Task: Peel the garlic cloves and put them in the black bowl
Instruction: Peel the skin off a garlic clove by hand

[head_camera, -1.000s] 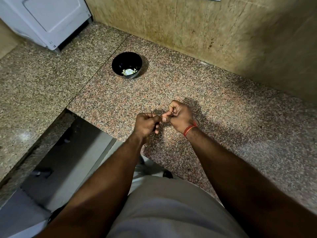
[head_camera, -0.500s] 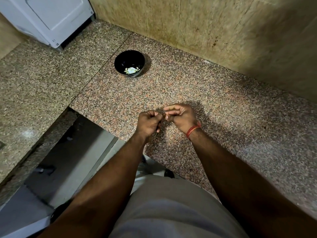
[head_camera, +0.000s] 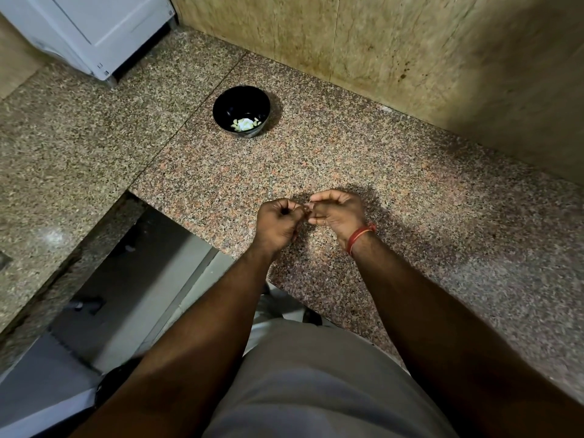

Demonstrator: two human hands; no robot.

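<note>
Clove: barely visible, a pale sliver pinched between both hands above the table, near its front edge; peel state too small to tell.
Left hand: fingers curled tight, thumb side gripping the clove.
Right hand: fingertips pinching at the clove; looser and flatter than half a second ago, fist of a second ago unrolled. Red band at wrist.
Change: right fingers reworked, left unmoved. Reads as skin being picked off; peeling apparently under way, no transfer begun.
Bowl: black, well apart, toward the wall; pale peeled cloves in its bottom.
White appliance: far left corner.
</note>
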